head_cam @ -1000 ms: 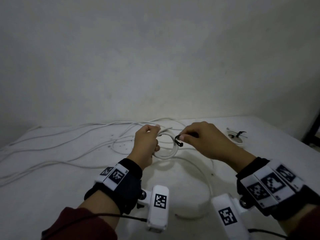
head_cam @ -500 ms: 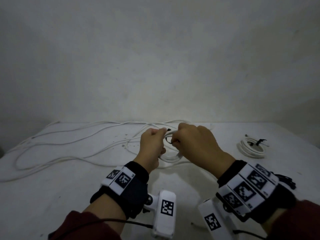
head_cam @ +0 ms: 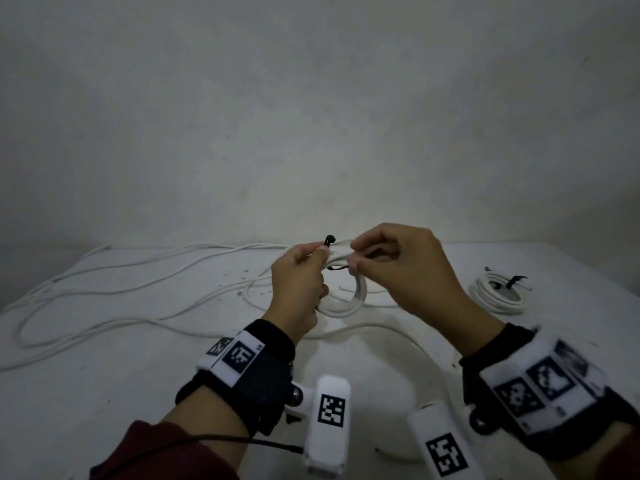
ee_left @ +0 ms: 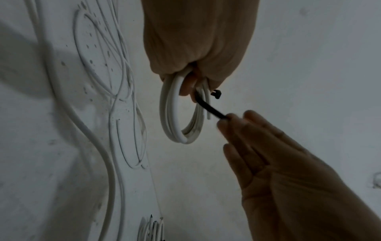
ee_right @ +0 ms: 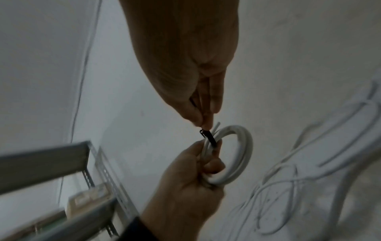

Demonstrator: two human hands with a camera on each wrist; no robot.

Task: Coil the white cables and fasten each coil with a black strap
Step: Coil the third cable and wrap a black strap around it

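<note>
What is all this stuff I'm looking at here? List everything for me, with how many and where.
coil in hand: one, white, held up over the table by the left hand.
black strap: one, black, looped round the held coil, its tail pinched by the right hand.
finished coil: one, white with a black strap on it, lying at the table's right side.
loose cables: several strands, white, sprawled across the table's left and middle.
table: one, white, speckled with dark bits.
metal shelving: one, grey, seen beside the table from the right wrist.
left hand: one, grips the coil.
right hand: one, pinches the strap.
</note>
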